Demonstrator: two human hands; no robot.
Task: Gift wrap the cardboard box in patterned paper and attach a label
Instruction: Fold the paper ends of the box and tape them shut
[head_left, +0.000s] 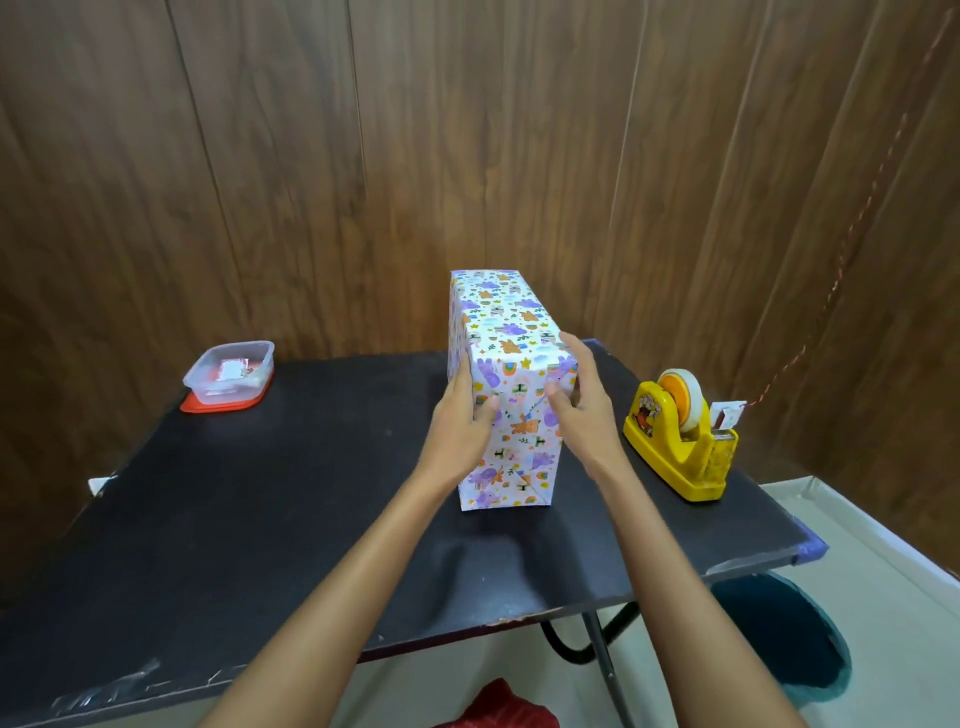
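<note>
A box (506, 338) wrapped in white paper with purple and orange cartoon prints stands upright on its long edge in the middle of the black table (260, 493). My left hand (462, 415) grips its near left corner, thumb on the folded end face. On the near right corner, my right hand (579, 400) holds the box with its thumb on the same end face and fingers along the right side. The end flaps lie folded flat.
A yellow tape dispenser (680, 441) with a tape roll stands to the right of the box. A clear plastic container (231, 374) on a red lid sits at the back left, with small labels inside. Wood panelling rises behind the table.
</note>
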